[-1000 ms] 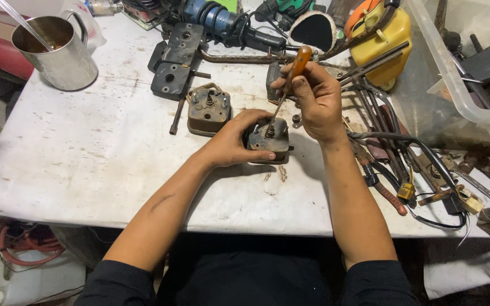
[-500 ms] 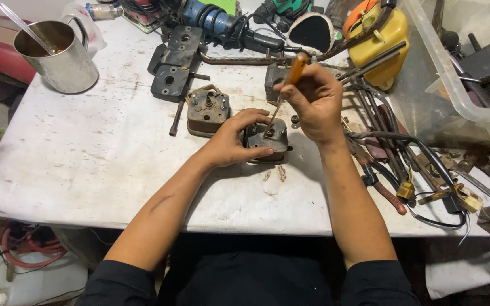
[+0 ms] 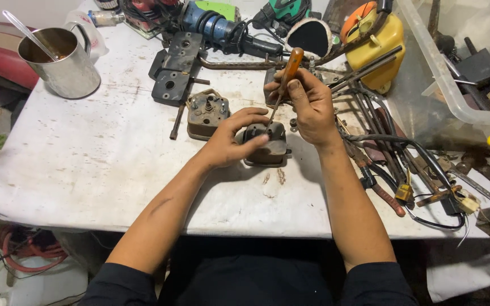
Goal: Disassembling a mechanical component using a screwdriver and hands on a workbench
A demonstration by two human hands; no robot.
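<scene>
A white-covered table (image 3: 86, 170) fills most of the view, stained and scuffed; its right end is buried under tools and its far edge is cut off by the frame. At the right, a clear plastic bin (image 3: 443, 73) runs out of the picture, its contents hard to make out through the wall. A yellow container (image 3: 381, 45) stands behind a tangle of black cables (image 3: 392, 147), and a blue power tool (image 3: 211, 25) lies at the far edge, partly cropped. A steel mug (image 3: 63, 59) with a spoon in it stands at the far left.

Near the table's middle lies a brown metal housing (image 3: 206, 113), and just beside it, toward the person, a small grey metal part (image 3: 267, 144). The left hand (image 3: 231, 141) wraps its fingers over this part and pins it to the table, hiding its left side. The right hand (image 3: 310, 105) is closed around an orange-handled screwdriver (image 3: 287, 71), whose shaft slants down to the part's top; the tip itself is too small to make out.
</scene>
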